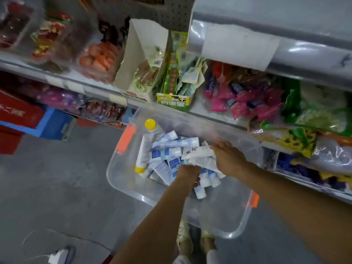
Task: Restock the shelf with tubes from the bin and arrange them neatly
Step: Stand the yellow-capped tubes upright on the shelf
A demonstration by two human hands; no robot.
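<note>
Down in the clear bin, the right hand grips the end of a white tube printed with red and black characters. It pinches the tube near its tail at about 3 o'clock of the pile, probably so that it lifts out lengthwise without dragging its neighbours. The left hand reaches in from 6 o'clock with its fingers curled down among the blue-and-white tubes. They are buried in the heap, so I cannot tell whether they have closed on one or are only sorting through. The tubes lie crisscrossed in the middle of the bin, none yet on the shelf as far as can be seen. A longer yellow-capped tube lies along their 9 o'clock side, and a yellow-lidded bottle stands at 11 o'clock. The bin sits on the floor with its 12 to 2 o'clock rim tucked against the shelf, likely to keep the reach short. On the shelf, pink packets lie at 1 o'clock and a green-and-yellow box at 12. Where the tubes belong is not evident.
</note>
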